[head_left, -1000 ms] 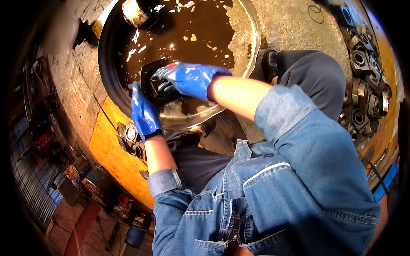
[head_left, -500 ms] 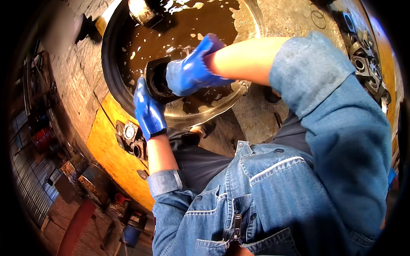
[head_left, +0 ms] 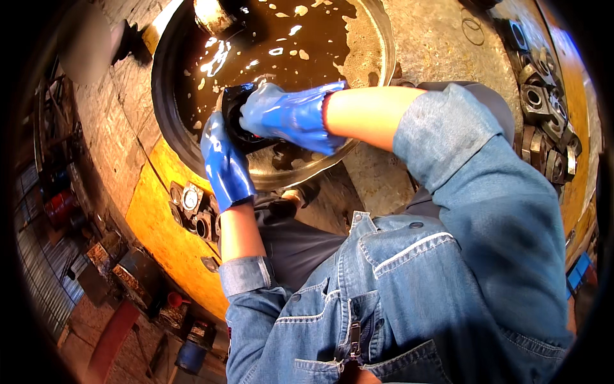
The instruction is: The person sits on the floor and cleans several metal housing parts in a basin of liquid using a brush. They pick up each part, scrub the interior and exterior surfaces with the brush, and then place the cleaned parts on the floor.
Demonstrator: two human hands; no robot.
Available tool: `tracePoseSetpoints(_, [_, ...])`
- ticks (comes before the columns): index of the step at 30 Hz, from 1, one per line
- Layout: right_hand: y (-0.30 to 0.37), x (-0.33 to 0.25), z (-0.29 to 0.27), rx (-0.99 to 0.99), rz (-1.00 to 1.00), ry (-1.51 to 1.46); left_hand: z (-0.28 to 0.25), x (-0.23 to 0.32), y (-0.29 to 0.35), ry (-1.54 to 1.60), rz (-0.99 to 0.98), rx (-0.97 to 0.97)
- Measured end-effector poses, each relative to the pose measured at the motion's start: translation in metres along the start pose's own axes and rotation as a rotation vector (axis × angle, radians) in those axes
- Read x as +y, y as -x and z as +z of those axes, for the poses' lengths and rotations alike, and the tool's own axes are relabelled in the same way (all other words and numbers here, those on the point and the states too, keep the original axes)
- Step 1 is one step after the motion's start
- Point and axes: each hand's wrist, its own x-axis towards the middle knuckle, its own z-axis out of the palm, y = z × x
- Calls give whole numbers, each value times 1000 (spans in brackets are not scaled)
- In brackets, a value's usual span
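Observation:
Both my hands wear wet blue rubber gloves and denim sleeves rolled up the forearm. My left hand [head_left: 224, 163] grips the left side of a dark round metal part [head_left: 238, 105] held at the near rim of a wide metal basin [head_left: 377, 38] of brown oily liquid. My right hand [head_left: 288, 115] lies over the top and right side of the same part, fingers pressed on it. Most of the part is hidden under the gloves.
A shiny metal piece [head_left: 214, 16] sits in the liquid at the basin's far left. Square metal housings [head_left: 192, 201] lie on a yellow surface [head_left: 157, 227] below left. More metal parts [head_left: 543, 109] are piled at the right. My knees are under the basin's edge.
My right arm has swung further left across the basin, and the hand now covers the part more fully. My left hand stays on the part's left side.

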Motion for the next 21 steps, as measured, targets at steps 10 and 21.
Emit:
tracePoseSetpoints(10, [59, 38, 13, 370, 47, -318, -9, 2, -10, -152, -10, -60])
tracePoseSetpoints(21, [-9, -15, 81, 695, 140, -2672, -19, -5, -21, -370, 40, -47])
